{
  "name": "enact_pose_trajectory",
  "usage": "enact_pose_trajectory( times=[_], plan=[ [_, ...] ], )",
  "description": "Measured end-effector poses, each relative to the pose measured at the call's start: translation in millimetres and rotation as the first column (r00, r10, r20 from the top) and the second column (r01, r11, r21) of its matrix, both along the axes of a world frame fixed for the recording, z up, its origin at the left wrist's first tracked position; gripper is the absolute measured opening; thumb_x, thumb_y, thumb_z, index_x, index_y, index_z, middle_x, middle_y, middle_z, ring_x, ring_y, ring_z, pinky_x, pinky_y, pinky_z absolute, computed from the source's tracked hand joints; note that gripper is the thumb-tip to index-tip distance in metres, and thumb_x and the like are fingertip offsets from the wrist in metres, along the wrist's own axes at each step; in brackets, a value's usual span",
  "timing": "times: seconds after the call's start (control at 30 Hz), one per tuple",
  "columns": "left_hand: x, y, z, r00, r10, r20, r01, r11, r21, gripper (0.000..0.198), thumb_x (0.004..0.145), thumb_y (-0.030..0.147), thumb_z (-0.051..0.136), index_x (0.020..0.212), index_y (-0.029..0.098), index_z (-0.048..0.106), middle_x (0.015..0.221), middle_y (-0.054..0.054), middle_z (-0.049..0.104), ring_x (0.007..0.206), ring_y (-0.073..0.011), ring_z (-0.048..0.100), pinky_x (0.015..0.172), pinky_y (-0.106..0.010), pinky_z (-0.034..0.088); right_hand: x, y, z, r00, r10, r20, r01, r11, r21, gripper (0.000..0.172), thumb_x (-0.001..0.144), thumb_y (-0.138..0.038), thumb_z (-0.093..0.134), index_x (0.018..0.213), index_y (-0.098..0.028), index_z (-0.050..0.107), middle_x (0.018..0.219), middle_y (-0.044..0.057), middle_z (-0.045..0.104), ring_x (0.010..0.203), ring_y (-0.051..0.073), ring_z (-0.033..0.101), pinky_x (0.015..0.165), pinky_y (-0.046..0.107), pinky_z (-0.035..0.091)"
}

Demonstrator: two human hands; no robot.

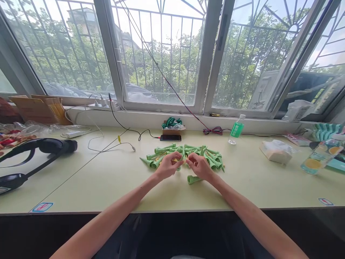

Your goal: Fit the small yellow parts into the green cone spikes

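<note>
Over a pile of light-green plastic cone-shaped pieces (215, 160), my left hand (168, 167) is closed in a pinch on one green cone piece (183, 153), its narrow end pointing up. My right hand (199, 167) is just to the right, thumb and finger pinched close to that piece. Whatever lies between the right fingertips is too small to make out. Small yellow bits show among the green pieces. One loose green piece (193, 179) lies on the table under my right wrist, partly covered by it.
Behind the pile lie a black phone (170, 137) on a cable and a small box (173, 126) of green material. A water bottle (236, 130), a tissue pack (277, 151) and a clear patterned bottle (319, 156) stand to the right. A black headset (40, 151) lies left.
</note>
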State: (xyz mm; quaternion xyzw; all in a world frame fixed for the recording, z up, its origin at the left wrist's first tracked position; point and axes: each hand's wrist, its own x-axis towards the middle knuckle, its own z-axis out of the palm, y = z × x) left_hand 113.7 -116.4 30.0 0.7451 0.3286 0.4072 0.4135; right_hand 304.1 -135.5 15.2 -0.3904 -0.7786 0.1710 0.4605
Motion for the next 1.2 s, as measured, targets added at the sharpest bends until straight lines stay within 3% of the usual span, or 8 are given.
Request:
enact_pose_trajectory(
  times=[0.33, 0.7, 0.9, 1.1, 1.2],
  plan=[
    [-1.1, 1.7, -1.4, 0.999, 0.029, 0.027, -0.029, 1.0, -0.011, 0.029, 0.087, 0.046, 0.055, 0.087, 0.018, 0.047, 0.092, -0.005, 0.069, 0.032, -0.0036, 0.046, 0.029, -0.018, 0.035, -0.1, -4.2, 7.3, 0.999, -0.024, -0.024, 0.025, 0.999, 0.03, 0.018, 0.094, -0.034, 0.048, 0.085, -0.02, 0.054, 0.076, 0.001, 0.056, 0.067, 0.013, 0.054, 0.051, 0.02, 0.042],
    [-1.6, -3.0, 3.1, 0.994, 0.066, -0.092, -0.06, 0.996, 0.065, 0.026, 0.09, 0.045, 0.048, 0.087, 0.019, 0.048, 0.103, -0.007, 0.071, 0.032, -0.0044, 0.049, 0.033, -0.02, 0.041, -0.4, -5.1, 8.8, 0.998, -0.002, -0.062, 0.006, 0.998, 0.064, 0.016, 0.093, -0.033, 0.05, 0.087, -0.02, 0.056, 0.092, 0.004, 0.051, 0.066, 0.01, 0.054, 0.049, 0.019, 0.045],
    [-2.1, -3.7, 1.1, 0.975, 0.096, -0.202, -0.069, 0.988, 0.135, 0.024, 0.09, 0.043, 0.046, 0.09, 0.019, 0.05, 0.094, -0.005, 0.072, 0.031, -0.0055, 0.049, 0.035, -0.02, 0.041, 0.2, -3.4, 6.6, 0.998, -0.01, -0.063, 0.014, 0.998, 0.059, 0.019, 0.093, -0.036, 0.05, 0.087, -0.019, 0.057, 0.099, 0.007, 0.054, 0.065, 0.01, 0.056, 0.049, 0.02, 0.047],
    [-1.6, -4.7, 2.8, 0.973, 0.094, -0.21, -0.069, 0.99, 0.125, 0.023, 0.088, 0.042, 0.049, 0.089, 0.018, 0.052, 0.099, -0.006, 0.07, 0.032, -0.0049, 0.048, 0.037, -0.02, 0.04, 1.3, -3.1, 3.1, 0.999, -0.03, -0.035, 0.027, 0.998, -0.063, 0.018, 0.093, -0.036, 0.048, 0.087, -0.02, 0.054, 0.069, 0.0, 0.061, 0.048, 0.012, 0.056, 0.049, 0.024, 0.048],
    [-1.4, -5.2, 4.2, 0.969, 0.104, -0.225, -0.077, 0.989, 0.125, 0.021, 0.086, 0.039, 0.051, 0.09, 0.019, 0.053, 0.1, -0.005, 0.069, 0.035, -0.005, 0.048, 0.038, -0.021, 0.04, 1.3, -3.4, 2.4, 0.999, -0.024, -0.032, 0.021, 0.997, -0.079, 0.016, 0.092, -0.036, 0.05, 0.086, -0.021, 0.052, 0.067, -0.001, 0.06, 0.046, 0.012, 0.056, 0.047, 0.024, 0.046]
  ],
)
